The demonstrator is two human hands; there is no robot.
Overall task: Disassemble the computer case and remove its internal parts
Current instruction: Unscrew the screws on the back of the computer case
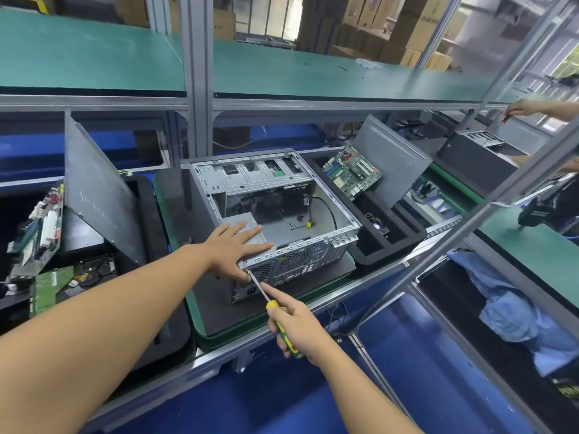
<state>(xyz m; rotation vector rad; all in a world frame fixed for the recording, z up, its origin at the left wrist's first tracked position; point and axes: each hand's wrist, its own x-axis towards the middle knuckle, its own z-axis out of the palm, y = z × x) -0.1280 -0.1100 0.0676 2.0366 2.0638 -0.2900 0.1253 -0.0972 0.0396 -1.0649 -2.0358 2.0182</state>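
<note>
An open grey computer case [319,195] lies on its side on a green-edged pallet [200,321], rear panel toward me. Inside are a power supply [247,219] at the near left corner and loose black cables [322,205]. My left hand [238,245] lies flat with straight fingers on the power supply and the case's rear top edge, thumb down beside the corner. My right hand [294,327] grips a yellow-green screwdriver [275,311], whose tip meets the rear panel's upper left corner.
A black foam tray [369,255] to the right holds a green motherboard [352,170], a small fan and a grey side panel [391,158]. At left, another tray holds boards and a leaning panel [97,189]. Another person's hand [526,108] works at far right.
</note>
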